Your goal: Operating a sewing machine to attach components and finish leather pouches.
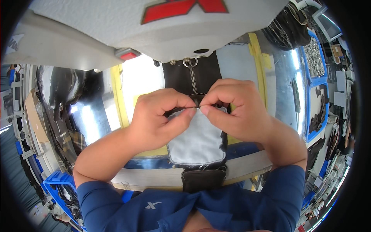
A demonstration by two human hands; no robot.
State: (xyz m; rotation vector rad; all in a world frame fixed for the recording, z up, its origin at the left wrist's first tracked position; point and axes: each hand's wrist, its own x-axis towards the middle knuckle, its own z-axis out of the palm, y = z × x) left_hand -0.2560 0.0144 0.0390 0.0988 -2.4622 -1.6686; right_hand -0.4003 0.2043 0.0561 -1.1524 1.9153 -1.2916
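A dark fabric piece [176, 79] with a metal zipper [194, 79] down its middle lies in front of me, its far end reaching under the sewing machine [104, 40]. My left hand [154, 116] and my right hand [239, 110] meet at its middle, each pinching the dark edge between thumb and index finger. The fingertips nearly touch and hide what exactly is between them. Just below them spreads a white lining panel [197, 141] with a stitched border. Past its near edge, a dark zippered section [203, 179] hangs over the table's front edge.
Dark pieces with zippers [62, 110] lie at the left, above a blue crate [48, 181]. At the right stand a blue bin [325, 73] of small metal parts and another blue bin [327, 112] of dark pieces. Yellow tape [121, 104] runs along the work surface.
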